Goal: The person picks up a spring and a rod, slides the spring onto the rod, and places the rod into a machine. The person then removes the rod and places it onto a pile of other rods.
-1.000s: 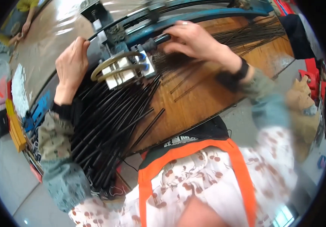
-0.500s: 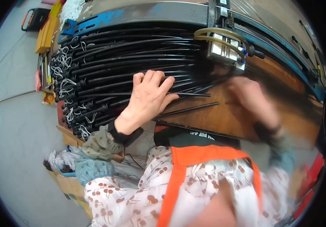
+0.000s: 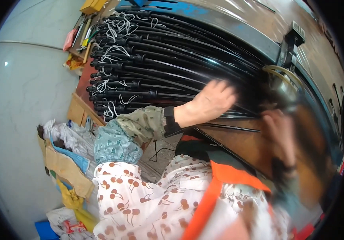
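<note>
A brown wooden surface [image 3: 242, 145] under a broad pile of black rods [image 3: 172, 60].
The rods lie side by side and partly overlapping, their thicker ends to the left with loops of thin white cord [image 3: 116, 51] among them, their thinner ends drawing together toward the right, where blur hides the detail. One single rod [image 3: 238, 128] lies nearest the front, its tip out over bare wood. The near edge is dark and slants down to the right. Along the far side of the pile runs a long grey metal rail [image 3: 236, 30] with worn blue paint.
</note>
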The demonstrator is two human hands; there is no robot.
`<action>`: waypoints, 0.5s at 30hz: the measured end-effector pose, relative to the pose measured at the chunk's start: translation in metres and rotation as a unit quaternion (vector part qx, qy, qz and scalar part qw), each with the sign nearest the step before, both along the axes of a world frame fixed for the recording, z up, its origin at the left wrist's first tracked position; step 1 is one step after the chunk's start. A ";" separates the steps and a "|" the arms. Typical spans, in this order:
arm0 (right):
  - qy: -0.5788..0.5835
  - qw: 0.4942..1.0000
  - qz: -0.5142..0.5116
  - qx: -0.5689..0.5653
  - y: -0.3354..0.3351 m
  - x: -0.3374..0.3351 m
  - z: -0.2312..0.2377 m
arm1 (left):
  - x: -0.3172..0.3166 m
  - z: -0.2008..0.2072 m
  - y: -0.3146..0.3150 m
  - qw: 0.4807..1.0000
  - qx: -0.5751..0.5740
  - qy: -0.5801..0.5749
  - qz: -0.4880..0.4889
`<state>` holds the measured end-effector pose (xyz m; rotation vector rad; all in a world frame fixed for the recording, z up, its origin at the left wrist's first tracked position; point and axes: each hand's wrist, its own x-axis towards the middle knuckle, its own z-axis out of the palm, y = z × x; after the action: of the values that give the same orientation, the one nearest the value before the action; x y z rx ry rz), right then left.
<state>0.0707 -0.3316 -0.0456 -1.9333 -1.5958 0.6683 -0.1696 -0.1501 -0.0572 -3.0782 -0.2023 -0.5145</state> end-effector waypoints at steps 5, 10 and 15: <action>0.088 0.995 -0.034 -0.037 -0.008 0.001 0.000 | 0.008 0.012 -0.002 0.987 -0.156 0.004 -0.042; 0.195 0.974 -0.111 0.027 -0.019 -0.002 -0.022 | 0.017 0.023 -0.006 0.982 -0.177 0.043 -0.058; 0.234 0.955 -0.169 0.065 -0.029 0.002 -0.028 | 0.028 0.040 -0.013 0.983 -0.156 0.083 -0.052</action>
<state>0.0731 -0.3607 -0.0740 -1.7276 -0.9680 0.7802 -0.1415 -0.1633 -0.0172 -3.4311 -0.1291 -0.2430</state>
